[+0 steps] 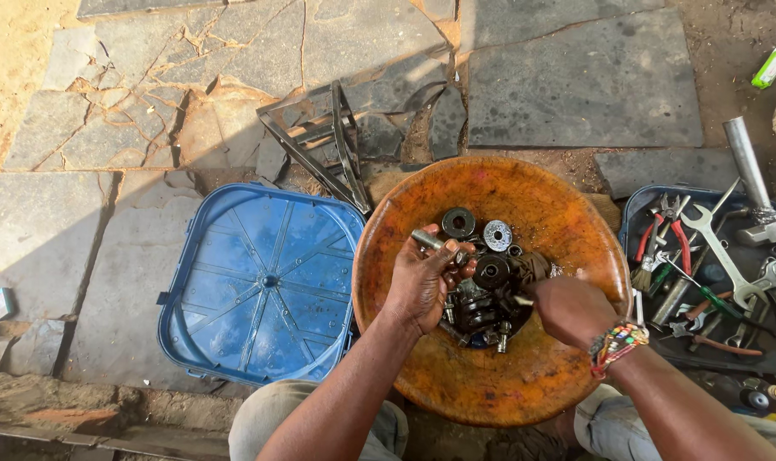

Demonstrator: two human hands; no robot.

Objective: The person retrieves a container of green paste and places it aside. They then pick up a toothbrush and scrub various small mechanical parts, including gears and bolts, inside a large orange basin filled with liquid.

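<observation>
Here, the left hand [422, 282] is closed around a short metal pin [428, 240] above the bowl's [541, 384] centre; the right hand [567, 309] pinches a small part, unclear which, over the oily parts heap [483, 299]. Slick fingers could likely drop the pin into the heap.

The ground is paved with grey stone slabs [576, 81], many cracked into irregular pieces, with orange-brown dirt filling the joints. Bare sandy soil [16, 51] lies at the upper left and along the upper right edge. Strong sunlight falls from the side, casting a long diagonal shadow across the slab at the left. A bent metal frame [324, 141] lies on the cracked stones. A blue plastic lid [260, 282] rests flat on the paving. A small green packet [772, 67] lies in the dirt at the upper right.
</observation>
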